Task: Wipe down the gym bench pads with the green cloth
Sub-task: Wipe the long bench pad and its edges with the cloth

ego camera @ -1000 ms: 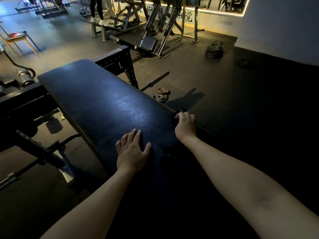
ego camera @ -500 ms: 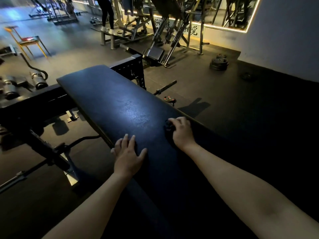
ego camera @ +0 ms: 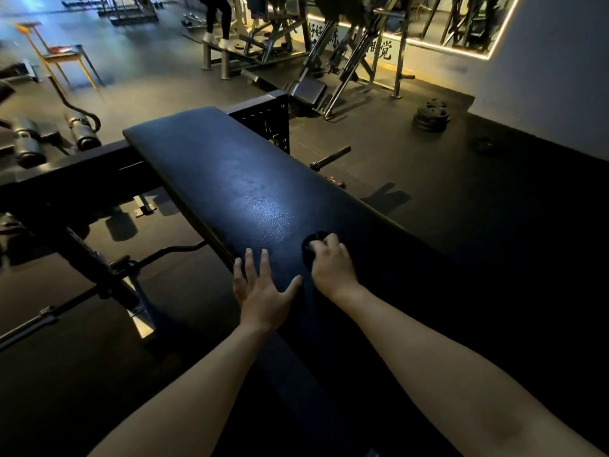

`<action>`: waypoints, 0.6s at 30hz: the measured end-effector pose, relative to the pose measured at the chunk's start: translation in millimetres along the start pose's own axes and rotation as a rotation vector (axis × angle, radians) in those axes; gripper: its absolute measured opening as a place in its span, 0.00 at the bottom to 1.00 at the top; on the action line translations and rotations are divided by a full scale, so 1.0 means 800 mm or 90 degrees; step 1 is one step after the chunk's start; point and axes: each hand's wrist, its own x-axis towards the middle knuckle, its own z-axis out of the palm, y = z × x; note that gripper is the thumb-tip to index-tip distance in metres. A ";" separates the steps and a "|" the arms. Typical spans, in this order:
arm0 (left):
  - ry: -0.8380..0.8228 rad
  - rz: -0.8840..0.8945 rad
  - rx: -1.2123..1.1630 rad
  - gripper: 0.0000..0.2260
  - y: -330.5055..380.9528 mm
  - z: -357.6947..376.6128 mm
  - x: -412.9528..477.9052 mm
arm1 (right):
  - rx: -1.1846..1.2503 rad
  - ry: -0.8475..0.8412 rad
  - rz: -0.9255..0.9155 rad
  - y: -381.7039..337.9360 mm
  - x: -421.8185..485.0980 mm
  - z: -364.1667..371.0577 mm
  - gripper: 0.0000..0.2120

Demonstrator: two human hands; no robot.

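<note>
1. Right hand (ego camera: 333, 263) is curling its fingers around a dark bunched cloth (ego camera: 313, 243) and pressing it down on the bench pad (ego camera: 230, 179). The cloth is looking almost black in the dim light, so its color is hard to tell.
2. Left hand (ego camera: 260, 288) is lying flat with its fingers straight and spread, holding nothing. It is resting on the left edge of the pad, just beside the right hand.
3. The cloth is sitting on the near half of the pad, closer to the right edge than the left, peeking out past the right fingers.
4. The pad is stretching away from the person, long and dark, with a shiny spot in the middle.
5. A black metal frame (ego camera: 263, 117) is standing at the far end of the pad.
6. A bar (ego camera: 329, 158) is lying on the floor (ego camera: 379, 150) to the right of the pad.
7. A stack of weight plates (ego camera: 431, 117) is sitting on the floor near the wall (ego camera: 557, 77).
8. A yellow-legged chair (ego camera: 62, 56) is standing far off on the left.
9. A person's legs (ego camera: 217, 18) are showing at the far top, by the big machines.
</note>
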 end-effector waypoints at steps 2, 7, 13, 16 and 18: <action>0.001 0.003 -0.011 0.49 -0.003 -0.001 0.002 | 0.030 -0.046 -0.101 -0.027 -0.005 0.015 0.19; 0.013 0.013 -0.041 0.52 -0.007 -0.001 -0.002 | 0.026 0.028 -0.168 0.001 0.037 -0.007 0.19; -0.005 0.011 -0.038 0.46 -0.006 -0.002 -0.001 | -0.006 0.039 0.131 0.020 0.080 -0.008 0.19; 0.001 0.015 -0.053 0.47 -0.008 -0.002 0.003 | 0.011 0.031 0.052 -0.011 0.074 0.007 0.18; -0.001 0.019 -0.053 0.50 -0.007 -0.003 0.003 | 0.023 0.008 -0.006 -0.030 0.063 0.016 0.18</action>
